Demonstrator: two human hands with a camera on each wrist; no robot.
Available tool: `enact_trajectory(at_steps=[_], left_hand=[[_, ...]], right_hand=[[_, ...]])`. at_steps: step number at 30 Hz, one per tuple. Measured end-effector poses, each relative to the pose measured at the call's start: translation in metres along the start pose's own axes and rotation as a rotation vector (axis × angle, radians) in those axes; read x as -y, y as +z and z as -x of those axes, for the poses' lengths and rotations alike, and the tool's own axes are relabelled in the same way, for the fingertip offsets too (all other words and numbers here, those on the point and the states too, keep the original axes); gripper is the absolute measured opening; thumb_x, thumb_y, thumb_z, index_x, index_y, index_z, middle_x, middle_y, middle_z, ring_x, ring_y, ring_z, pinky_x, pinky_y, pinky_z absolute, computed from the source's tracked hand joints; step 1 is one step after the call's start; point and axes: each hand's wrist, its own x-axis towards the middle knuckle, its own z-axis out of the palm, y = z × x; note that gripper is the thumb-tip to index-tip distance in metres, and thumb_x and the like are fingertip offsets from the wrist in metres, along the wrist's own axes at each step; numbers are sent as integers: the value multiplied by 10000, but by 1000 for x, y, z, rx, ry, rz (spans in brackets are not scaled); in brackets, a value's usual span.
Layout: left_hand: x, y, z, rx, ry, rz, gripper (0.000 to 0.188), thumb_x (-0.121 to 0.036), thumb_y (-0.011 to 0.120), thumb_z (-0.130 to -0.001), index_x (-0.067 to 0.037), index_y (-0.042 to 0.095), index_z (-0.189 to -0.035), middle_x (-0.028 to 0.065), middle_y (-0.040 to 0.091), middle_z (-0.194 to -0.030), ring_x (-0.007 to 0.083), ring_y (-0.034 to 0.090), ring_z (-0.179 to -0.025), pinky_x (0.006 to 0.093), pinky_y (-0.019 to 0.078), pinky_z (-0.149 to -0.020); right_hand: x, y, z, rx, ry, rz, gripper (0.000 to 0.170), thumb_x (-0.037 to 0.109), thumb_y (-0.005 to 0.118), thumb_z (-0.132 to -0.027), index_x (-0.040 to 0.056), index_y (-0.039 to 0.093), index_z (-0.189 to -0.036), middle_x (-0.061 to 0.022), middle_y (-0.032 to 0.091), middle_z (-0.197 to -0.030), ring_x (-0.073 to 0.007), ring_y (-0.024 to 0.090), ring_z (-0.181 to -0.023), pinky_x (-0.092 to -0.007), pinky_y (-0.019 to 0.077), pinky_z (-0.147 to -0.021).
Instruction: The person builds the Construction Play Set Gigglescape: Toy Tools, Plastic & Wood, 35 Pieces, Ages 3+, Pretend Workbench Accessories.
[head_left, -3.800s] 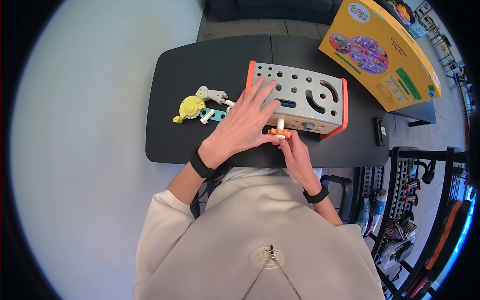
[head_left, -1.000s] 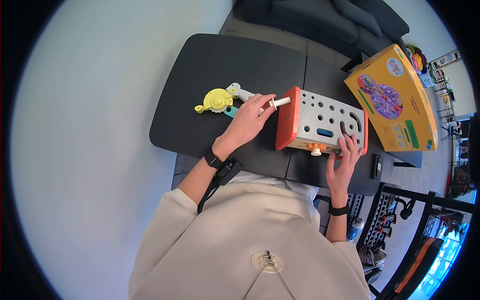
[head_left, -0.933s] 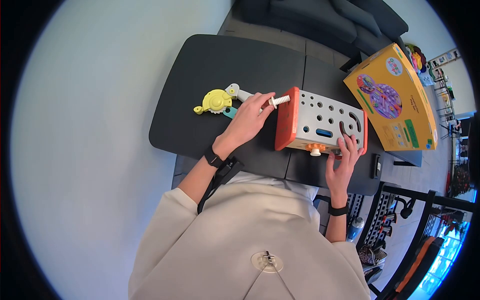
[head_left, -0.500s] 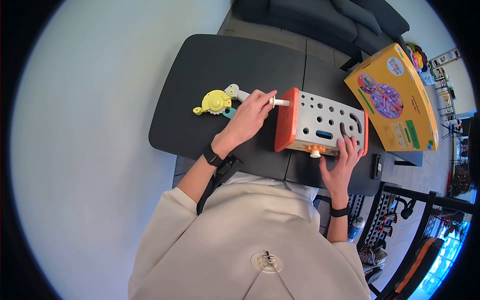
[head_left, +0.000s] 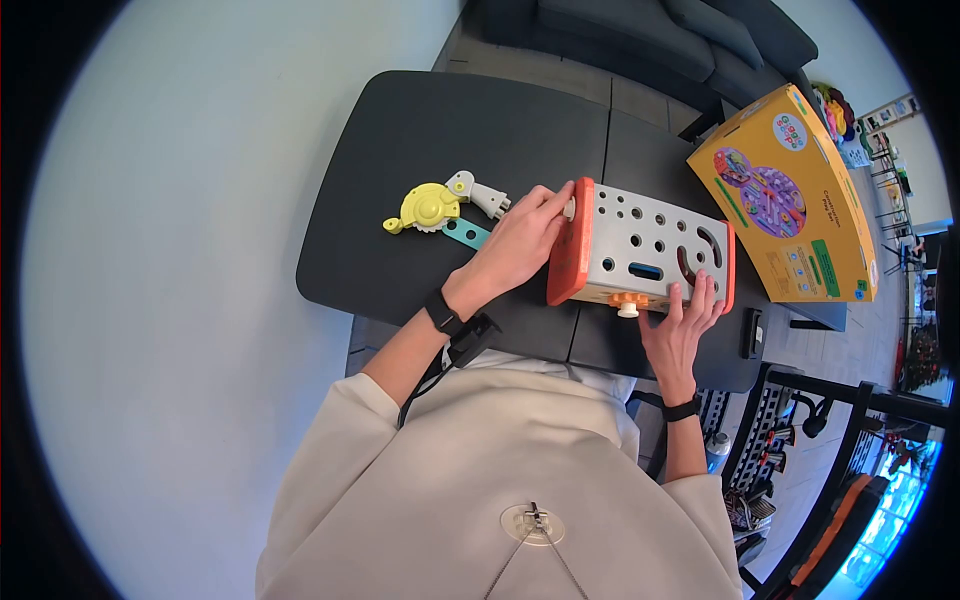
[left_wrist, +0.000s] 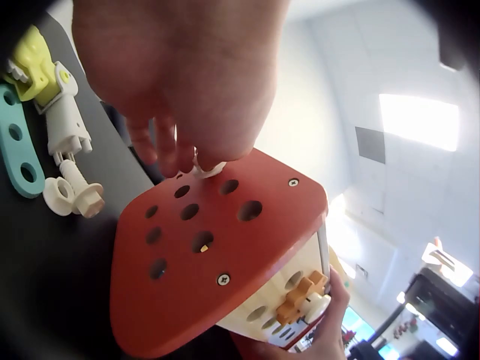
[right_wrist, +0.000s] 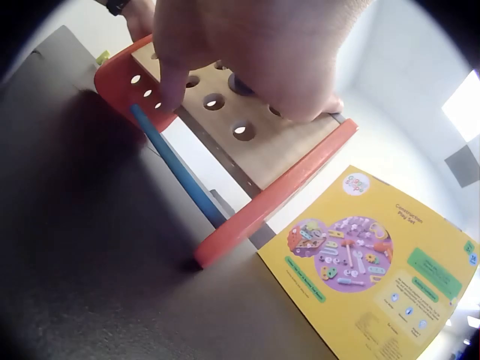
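My left hand (head_left: pixel 515 245) pinches the head of a white toy bolt (head_left: pixel 569 209) at the red end panel (left_wrist: pixel 180 300) of a toy workbench box. The bolt's thread is hidden inside a panel hole. My right hand (head_left: pixel 675 340) rests on the box's grey holed top (head_left: pixel 617 240), fingers spread, thumb at the wooden front (right_wrist: pixel 262 165). An orange gear-shaped nut (left_wrist: pixel 296 300) with a white bolt head (head_left: pixel 628 311) sits on that front. Left of the box lie a yellow disc-shaped toy part (head_left: pixel 430 207) with a grey handle (head_left: pixel 489 200), and a teal strip (head_left: pixel 465 233).
Another white bolt (left_wrist: pixel 90 201) and a ring-like white piece (left_wrist: pixel 60 196) lie beside the grey handle. A blue rod (right_wrist: pixel 172 165) shows under the box. Behind right stands a yellow carton (head_left: pixel 790 200); a small black object (head_left: pixel 752 333) lies at the table's right edge.
Both hands were first at the orange nut. Later my left hand held the bolt outside the end panel; its thread has now moved rightward into the hole. My right hand stays on the box.
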Motion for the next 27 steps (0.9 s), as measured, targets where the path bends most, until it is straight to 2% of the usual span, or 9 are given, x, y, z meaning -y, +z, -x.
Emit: enact_trajectory(at_steps=[10,13,18,20,21,22,24,25,27], left_hand=[[1,1,-4,20,-31,12,568,-56,520,-1089,-33,389,-1642,151,572,-1150,324,626,-983,407,521,-900],[4,-2,-8,2,-15,1,544,-43,516,-1091,-23,411,-1625,150,578,-1117,327,616,-956,400,520,-884],[14,-10,-10,72,-59,59,474,-70,514,-1117,-6,460,-1584,142,578,-1060,278,618,-882,398,526,-832],[14,-13,-8,96,-51,14,497,-107,529,-1124,-26,431,-1605,136,615,-1080,237,643,-905,390,535,-837],[6,-16,-5,106,-175,136,459,-123,535,-1125,-24,447,-1565,137,639,-1087,232,655,-930,394,537,-854],[1,-18,-3,113,-300,259,424,-139,541,-1126,-23,462,-1525,138,663,-1093,227,667,-956,398,540,-872],[8,-14,1,98,-294,231,337,-174,509,-1138,-10,474,-1430,155,691,-1064,287,684,-934,419,536,-857],[9,-12,3,89,-285,205,281,-209,476,-1150,3,485,-1336,172,719,-1035,346,701,-912,440,532,-842],[10,-17,9,145,-294,171,258,-230,472,-1155,0,492,-1271,178,723,-1030,340,704,-909,439,533,-840]], right_hand=[[-12,-17,-18,-22,-79,-11,1038,208,985,-668,187,416,-1536,-176,423,-1611,-400,366,-1528,-649,203,-1241],[-17,-48,-44,72,-143,-105,1044,219,1003,-577,143,514,-1496,-155,504,-1541,-369,442,-1477,-601,270,-1195],[-13,-96,-92,216,-140,-261,1030,268,989,-603,113,520,-1507,-161,557,-1489,-364,526,-1378,-520,344,-1179],[-16,-100,-100,394,0,-442,1005,280,981,-618,104,534,-1501,-164,555,-1495,-354,519,-1384,-480,374,-1170],[-15,-106,-107,422,49,-448,929,289,955,-667,75,559,-1480,-177,614,-1427,-346,592,-1306,-441,465,-1098],[-17,-106,-113,423,45,-450,929,289,955,-667,75,559,-1480,-177,614,-1427,-346,592,-1306,-441,465,-1098],[-23,-104,-127,623,276,-730,845,307,916,-721,43,586,-1451,-189,705,-1249,-347,687,-1114,-402,536,-988],[-23,-108,-140,662,260,-699,745,327,876,-776,16,627,-1406,-176,749,-1071,-287,720,-938,-365,558,-903],[-44,-84,-148,760,316,-812,721,344,863,-797,7,638,-1393,-167,749,-1044,-251,713,-925,-359,552,-898]])
